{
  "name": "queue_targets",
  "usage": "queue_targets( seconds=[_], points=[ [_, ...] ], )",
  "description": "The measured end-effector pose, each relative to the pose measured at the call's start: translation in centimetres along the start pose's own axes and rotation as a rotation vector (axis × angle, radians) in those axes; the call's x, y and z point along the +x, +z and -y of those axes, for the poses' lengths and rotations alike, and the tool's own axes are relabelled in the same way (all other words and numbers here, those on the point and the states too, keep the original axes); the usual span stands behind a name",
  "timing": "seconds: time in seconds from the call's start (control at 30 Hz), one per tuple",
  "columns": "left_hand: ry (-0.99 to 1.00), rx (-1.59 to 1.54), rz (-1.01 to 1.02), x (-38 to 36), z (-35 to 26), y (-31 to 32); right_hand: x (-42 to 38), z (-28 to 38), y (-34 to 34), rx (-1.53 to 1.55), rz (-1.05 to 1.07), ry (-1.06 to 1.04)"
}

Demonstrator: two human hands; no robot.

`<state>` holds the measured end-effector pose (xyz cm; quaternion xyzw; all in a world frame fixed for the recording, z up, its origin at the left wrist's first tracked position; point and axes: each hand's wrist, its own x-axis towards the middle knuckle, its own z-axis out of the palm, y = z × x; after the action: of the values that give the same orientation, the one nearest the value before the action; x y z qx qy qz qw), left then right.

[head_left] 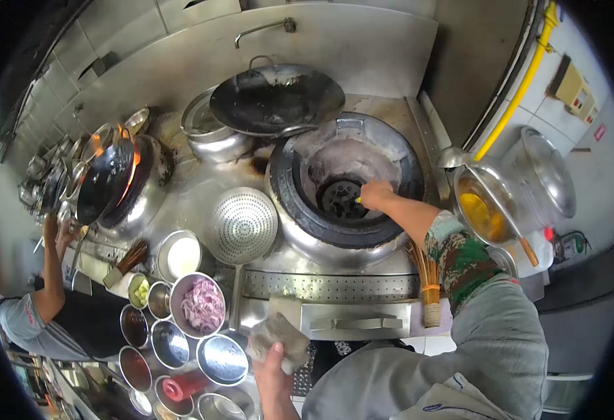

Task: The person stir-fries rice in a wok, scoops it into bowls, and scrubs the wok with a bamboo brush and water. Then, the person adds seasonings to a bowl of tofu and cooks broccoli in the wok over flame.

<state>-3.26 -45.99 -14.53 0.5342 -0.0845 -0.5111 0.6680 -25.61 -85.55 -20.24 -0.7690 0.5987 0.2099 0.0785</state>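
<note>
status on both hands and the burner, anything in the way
Left hand holding cloth. Right hand at burner, gripping small yellow object. No flame visible there. Black wok behind, clear of right hand.

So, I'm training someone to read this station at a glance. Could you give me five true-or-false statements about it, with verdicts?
1. The right hand reaches inside the round burner. True.
2. That burner is ablaze. False: the visible flames are at the wok on the far left.
3. The left hand holds a cloth. True.
4. The perforated ladle lies left of the round burner. True.
5. That ladle is heaped with food. False: it is empty.
</note>
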Motion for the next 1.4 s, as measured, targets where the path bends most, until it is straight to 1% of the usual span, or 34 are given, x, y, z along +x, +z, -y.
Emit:
queue_targets(
  seconds=[0.07,0.1,0.13,0.17,0.23,0.27,0.4,0.5,0.53,0.57,0.63,0.7,0.77,0.83,0.9,0.93,0.97,1.03,1.07,1.1,1.13,1.17,1.23,1.27,1.3,1.37,1.4],
  points=[
    [0.002,0.001,0.019,3.1,-1.1,0.8,-0.9,0.4,-0.6,0.029,0.022,0.020],
    [-0.032,-0.028,0.084,4.6,-2.1,1.3,-0.7,0.2,-0.2,0.031,0.024,0.036],
    [-0.063,-0.055,0.150,6.0,-3.1,2.0,0.0,-0.1,0.5,0.072,-0.016,0.042],
    [-0.072,-0.054,0.165,6.9,-3.9,2.8,0.1,-0.3,0.6,0.110,-0.056,0.049],
    [0.007,-0.002,0.222,8.6,-5.2,4.3,0.2,-0.3,0.9,0.100,-0.063,0.070],
    [0.006,-0.020,0.258,9.8,-5.2,4.3,0.0,-0.1,1.1,0.093,-0.058,0.076],
    [-0.041,-0.075,0.279,13.0,-5.6,5.6,-0.1,-0.1,1.4,0.081,-0.024,0.133],
    [-0.098,-0.118,0.277,15.5,-6.1,7.2,-0.5,-0.4,0.9,0.064,-0.043,0.131],
    [-0.101,-0.130,0.291,16.1,-6.6,8.4,-1.5,-0.7,-0.1,0.121,-0.042,0.133],
    [-0.093,-0.129,0.296,17.0,-7.2,9.7,-2.8,-1.1,-1.0,0.179,-0.040,0.134],
    [-0.131,-0.146,0.258,19.4,-8.0,13.1,-6.6,-2.3,-2.2,0.283,-0.107,0.072],
    [-0.106,-0.179,0.357,23.1,-7.6,16.9,-11.8,-2.8,-3.2,0.391,-0.251,0.094],
    [-0.190,-0.150,0.462,27.1,-7.5,20.8,-17.6,-3.5,-4.2,0.561,-0.276,0.154],
    [-0.224,-0.242,0.407,30.0,-7.7,25.1,-23.1,-4.8,-2.7,0.678,-0.394,0.181],
    [-0.271,-0.192,0.419,32.1,-8.0,27.9,-28.0,-6.0,-0.3,0.687,-0.478,0.253],
    [-0.273,-0.106,0.344,32.0,-8.7,29.3,-30.6,-6.1,0.0,0.733,-0.398,0.355],
    [-0.275,-0.108,0.354,33.5,-8.1,30.2,-33.0,-6.1,0.2,0.776,-0.318,0.450],
    [-0.366,-0.039,0.375,37.2,-6.2,31.7,-36.7,-6.3,3.1,0.953,-0.394,0.506],
    [-0.359,-0.023,0.340,35.9,-6.7,31.9,-38.2,-6.5,5.2,0.962,-0.399,0.508],
    [-0.354,-0.011,0.340,36.8,-5.8,31.5,-39.6,-6.7,7.4,1.023,-0.480,0.492],
    [-0.331,-0.047,0.406,38.8,-4.3,30.6,-40.3,-6.7,8.6,1.086,-0.559,0.473],
    [-0.306,-0.081,0.473,37.5,-4.7,29.7,-40.8,-6.5,8.7,1.102,-0.557,0.470],
    [-0.306,-0.058,0.470,33.9,-5.3,28.1,-41.9,-5.8,8.5,1.262,-0.574,0.486],
    [-0.328,-0.048,0.452,32.0,-5.6,27.3,-42.0,-5.8,8.2,1.309,-0.535,0.530],
    [-0.345,-0.045,0.434,30.9,-5.7,26.3,-41.8,-5.9,8.4,1.316,-0.530,0.521],
    [-0.393,-0.071,0.558,31.7,-4.7,23.9,-40.5,-6.5,8.9,1.338,-0.519,0.435],
    [-0.357,-0.048,0.519,29.7,-5.4,23.5,-39.8,-6.4,8.1,1.334,-0.550,0.346]
  ],
)
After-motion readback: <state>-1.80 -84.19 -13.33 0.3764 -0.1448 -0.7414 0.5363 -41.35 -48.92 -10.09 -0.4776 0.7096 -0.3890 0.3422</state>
